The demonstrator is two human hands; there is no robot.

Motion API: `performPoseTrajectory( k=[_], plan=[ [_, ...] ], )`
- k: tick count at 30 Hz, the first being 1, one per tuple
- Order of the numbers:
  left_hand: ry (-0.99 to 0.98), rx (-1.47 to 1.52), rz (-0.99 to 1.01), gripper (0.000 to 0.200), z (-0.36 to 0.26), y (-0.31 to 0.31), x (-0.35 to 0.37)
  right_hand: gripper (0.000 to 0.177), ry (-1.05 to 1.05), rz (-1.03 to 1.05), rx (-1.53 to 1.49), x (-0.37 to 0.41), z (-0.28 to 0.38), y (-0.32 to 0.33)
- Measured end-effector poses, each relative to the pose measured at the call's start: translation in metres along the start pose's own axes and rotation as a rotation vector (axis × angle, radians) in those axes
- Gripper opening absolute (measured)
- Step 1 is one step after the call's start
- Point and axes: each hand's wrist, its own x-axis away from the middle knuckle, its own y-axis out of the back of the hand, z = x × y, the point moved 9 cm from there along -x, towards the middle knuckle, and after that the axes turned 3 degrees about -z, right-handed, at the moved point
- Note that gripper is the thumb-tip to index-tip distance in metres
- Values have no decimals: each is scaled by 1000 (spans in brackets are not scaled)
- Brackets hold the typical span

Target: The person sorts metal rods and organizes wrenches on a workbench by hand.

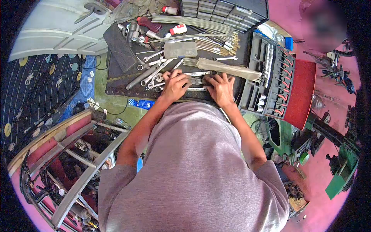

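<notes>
In the head view, several combination wrenches [196, 89] lie side by side near the front edge of a dark work mat [120, 82]. My left hand [176, 86] has its fingers curled over their left ends. At their right ends my right hand [221, 89] is closed in a similar way, with fingers bent down onto the metal. The fingertips are partly hidden. More wrenches and a thick grey bar [140, 78] lie just left of my left hand. Beyond the hands rests a paper-wrapped bundle of rods [232, 69].
An opened tool case [266, 77] with a red lid [298, 92] stands at the right. Farther back are a translucent plastic box [180, 49], loose rods [193, 21], sockets [133, 31] and a drawer organizer [216, 11]. A metal frame [77, 181] stands at lower left.
</notes>
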Motion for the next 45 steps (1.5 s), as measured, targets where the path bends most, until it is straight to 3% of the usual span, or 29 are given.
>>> performPoseTrajectory(
  k=[7,10,13,19,23,25,30,33,37,42,45],
  plan=[
    [11,32,-2,6,0,-1,0,32,-117,-65,-13,3,-8,-21],
    [-5,9,-20,9,-4,4,-2,26,99,-100,-42,-4,20,-10],
    [-9,4,-15,8,-5,3,-1,27,184,-66,-31,-4,24,-25],
    [-53,-2,-34,8,-5,5,0,34,136,41,67,8,-17,-18],
    [-68,-13,-12,7,-10,4,-2,36,198,52,8,1,-3,-30],
    [-81,-20,-5,7,-11,3,-2,26,275,-49,-89,-9,22,-28],
    [1,-23,23,11,-4,3,-3,38,177,-17,43,3,-15,-11],
    [38,-41,35,14,-3,1,-5,29,99,-50,76,15,-33,1],
    [-57,-58,0,18,-16,7,-7,31,117,-50,108,10,-21,-6],
    [-65,-23,30,15,-12,-3,-9,34,193,30,29,-3,24,-31],
    [-46,-11,35,12,-10,-4,-8,32,179,38,-1,-5,18,-33]
  ],
)
